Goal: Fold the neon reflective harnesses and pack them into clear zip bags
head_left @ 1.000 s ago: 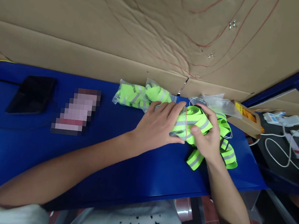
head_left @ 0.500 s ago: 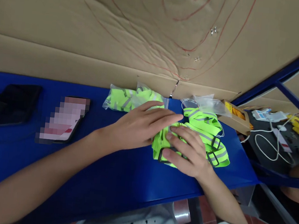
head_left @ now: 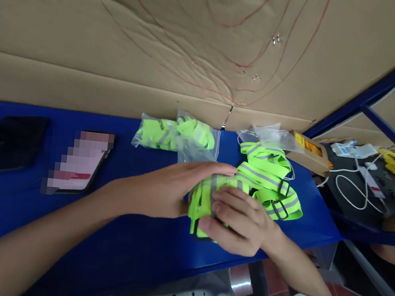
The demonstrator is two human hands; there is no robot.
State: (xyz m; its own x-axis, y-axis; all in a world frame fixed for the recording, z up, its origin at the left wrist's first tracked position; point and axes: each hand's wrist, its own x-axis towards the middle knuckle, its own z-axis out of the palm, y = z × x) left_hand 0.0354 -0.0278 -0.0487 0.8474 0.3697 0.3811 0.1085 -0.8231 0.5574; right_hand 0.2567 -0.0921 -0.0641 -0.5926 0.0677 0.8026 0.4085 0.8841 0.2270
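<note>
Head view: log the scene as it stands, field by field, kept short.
left grip: fingers straight, alongside the folded strap; thumb unclear
right grip: fingers curled over the same strap
loose straps: yellow-green with grey stripes, right of the folded one
bagged straps: in clear plastic, beyond the left grip
phone: left side, screen blurred out
cardboard box: far right corner
surface: blue table

On the table (head_left: 151, 256), the device (head_left: 10, 145) lies far left, the phone (head_left: 81, 164) right of it, then two bags (head_left: 156, 133) toward the back. Straps (head_left: 267, 176) lie farther right, a box (head_left: 313, 155) behind them. Between left hand (head_left: 170, 188) and right hand (head_left: 239, 220) is a bundle (head_left: 202, 196), before the bags, perhaps resting on the table. The wall (head_left: 141, 43) stands behind the table.
</note>
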